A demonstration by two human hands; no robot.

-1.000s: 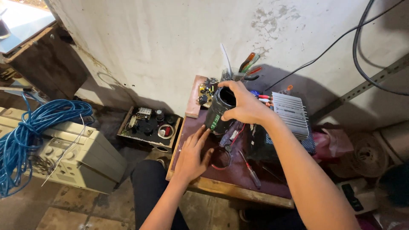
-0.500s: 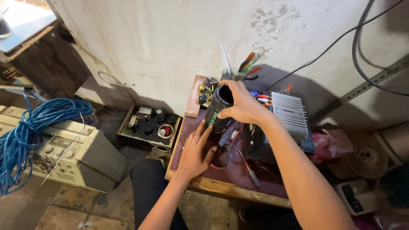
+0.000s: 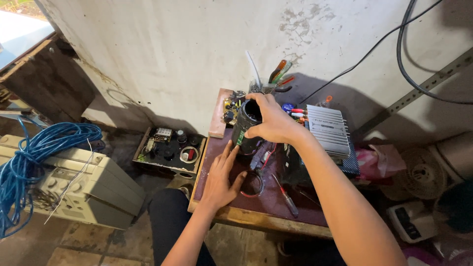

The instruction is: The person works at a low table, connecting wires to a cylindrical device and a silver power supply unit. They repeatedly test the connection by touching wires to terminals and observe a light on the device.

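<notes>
The black cylinder (image 3: 248, 125) is gripped at the desk's (image 3: 276, 219) 12 o'clock by the right hand (image 3: 272, 123); the left hand (image 3: 220, 180), fingers spread, is laid flat at 7. Probably best kept upright, wires untugged.

Light: dim, cool daylight from upper left.
Shadows: soft ones on the wall (image 3: 162, 54) behind the tools (image 3: 278, 74) and cable (image 3: 364, 51).
Glare: none; top-left corner washed out.
Focus: centre sharp.
Edges: wide-angle stretch; right corner murky.
</notes>
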